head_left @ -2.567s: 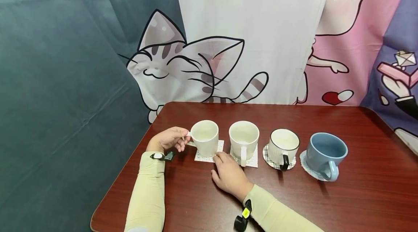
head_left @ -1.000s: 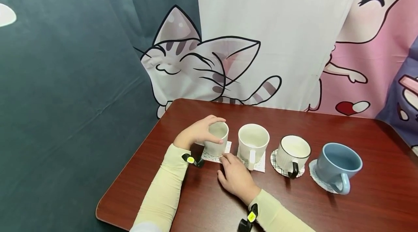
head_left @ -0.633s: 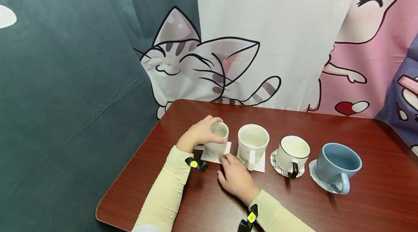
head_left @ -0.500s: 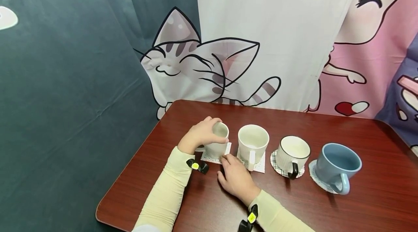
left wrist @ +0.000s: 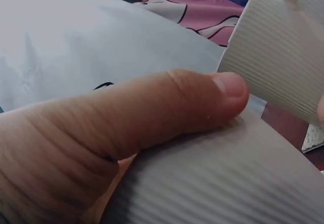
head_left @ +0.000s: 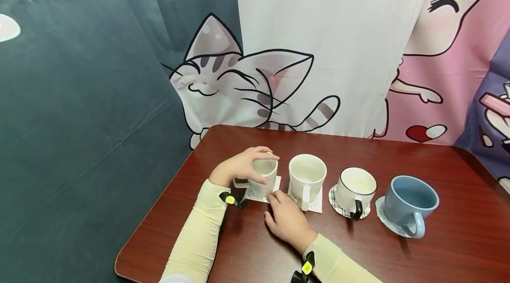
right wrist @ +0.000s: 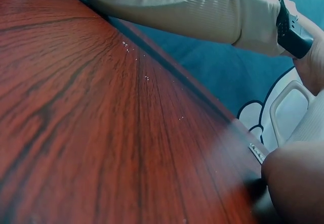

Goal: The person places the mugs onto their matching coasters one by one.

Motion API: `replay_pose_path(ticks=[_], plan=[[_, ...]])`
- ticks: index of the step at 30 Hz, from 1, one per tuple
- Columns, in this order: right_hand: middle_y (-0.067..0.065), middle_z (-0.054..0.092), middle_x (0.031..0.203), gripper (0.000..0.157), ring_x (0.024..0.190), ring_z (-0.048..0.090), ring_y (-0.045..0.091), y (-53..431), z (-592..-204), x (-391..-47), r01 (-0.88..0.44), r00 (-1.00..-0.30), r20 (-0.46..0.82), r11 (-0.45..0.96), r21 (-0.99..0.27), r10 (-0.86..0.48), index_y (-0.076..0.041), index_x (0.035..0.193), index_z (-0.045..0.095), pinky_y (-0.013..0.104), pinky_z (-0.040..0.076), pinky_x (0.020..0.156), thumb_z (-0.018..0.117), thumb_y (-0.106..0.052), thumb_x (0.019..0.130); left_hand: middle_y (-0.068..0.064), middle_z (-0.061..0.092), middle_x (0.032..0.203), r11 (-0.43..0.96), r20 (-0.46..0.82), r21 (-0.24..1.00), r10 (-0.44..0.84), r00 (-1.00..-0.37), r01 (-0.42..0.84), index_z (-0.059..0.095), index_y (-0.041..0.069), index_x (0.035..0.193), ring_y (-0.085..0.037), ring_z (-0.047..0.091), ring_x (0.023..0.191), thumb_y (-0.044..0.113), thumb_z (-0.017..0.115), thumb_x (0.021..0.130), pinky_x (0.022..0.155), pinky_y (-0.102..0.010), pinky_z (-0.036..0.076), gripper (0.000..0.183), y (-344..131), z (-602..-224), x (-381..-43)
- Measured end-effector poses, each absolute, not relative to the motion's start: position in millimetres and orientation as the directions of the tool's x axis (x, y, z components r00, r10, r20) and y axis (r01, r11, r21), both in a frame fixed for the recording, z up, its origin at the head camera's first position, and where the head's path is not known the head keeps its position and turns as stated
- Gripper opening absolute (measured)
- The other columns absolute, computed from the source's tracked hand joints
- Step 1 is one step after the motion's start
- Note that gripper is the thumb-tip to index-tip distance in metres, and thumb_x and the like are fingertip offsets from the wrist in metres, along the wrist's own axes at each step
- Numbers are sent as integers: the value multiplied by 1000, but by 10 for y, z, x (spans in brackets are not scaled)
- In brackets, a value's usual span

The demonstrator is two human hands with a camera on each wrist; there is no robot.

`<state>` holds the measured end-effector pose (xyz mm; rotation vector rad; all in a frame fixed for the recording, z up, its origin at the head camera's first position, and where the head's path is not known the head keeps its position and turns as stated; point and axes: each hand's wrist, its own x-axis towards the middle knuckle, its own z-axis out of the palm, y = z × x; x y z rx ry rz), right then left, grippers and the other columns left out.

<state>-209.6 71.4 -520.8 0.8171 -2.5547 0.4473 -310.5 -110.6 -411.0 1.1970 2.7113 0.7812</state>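
Note:
A white ribbed mug [head_left: 272,177] stands on a square patterned coaster [head_left: 253,196], its handle pointing left. My left hand [head_left: 241,167] holds this mug from the left, thumb on the near side and fingers over the far rim. In the left wrist view the thumb [left wrist: 202,100] lies along the ribbed wall. My right hand [head_left: 290,223] rests low on the table, fairly flat, its fingertips at the coaster's near right corner. Just right of the held mug is a second white mug [head_left: 307,172] on its own coaster [head_left: 316,205], handle toward me.
Farther right stand a black-rimmed white mug [head_left: 352,190] on a round checked coaster [head_left: 334,201] and a blue mug [head_left: 410,199] on a round pale coaster [head_left: 382,216]. The brown table [head_left: 247,247] ends on the left near my forearm. A cartoon curtain [head_left: 318,30] hangs behind.
My left hand has gone from the mug's handle to its body. Lately the hand and handle have shifted slightly left, with the fingers spreading over the rim. My right hand stays by the coaster.

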Motion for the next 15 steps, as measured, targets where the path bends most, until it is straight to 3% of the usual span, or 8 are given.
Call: replay_pose_path(ticks=[8, 15], plan=[[9, 54, 111, 46, 102, 54, 25, 703, -5197, -2107, -609, -734, 493, 774, -172, -467, 0, 114, 60, 39, 40, 91, 63, -28, 77, 7, 41, 127, 717, 91, 430, 570, -817, 548, 49, 41, 128, -20, 38, 108, 45, 78, 65, 82, -33, 39, 70, -1011, -4105, -2996], [8, 54, 111, 45, 102, 53, 24, 714, -5210, -2080, -608, -739, 485, 774, -179, -468, 0, 113, 61, 39, 41, 90, 63, -28, 77, -2, 37, 128, 807, 6, 419, 454, -891, 415, 41, 41, 133, -29, 41, 99, 62, 70, 65, 72, -38, 42, 77, -916, -4024, -2833]])
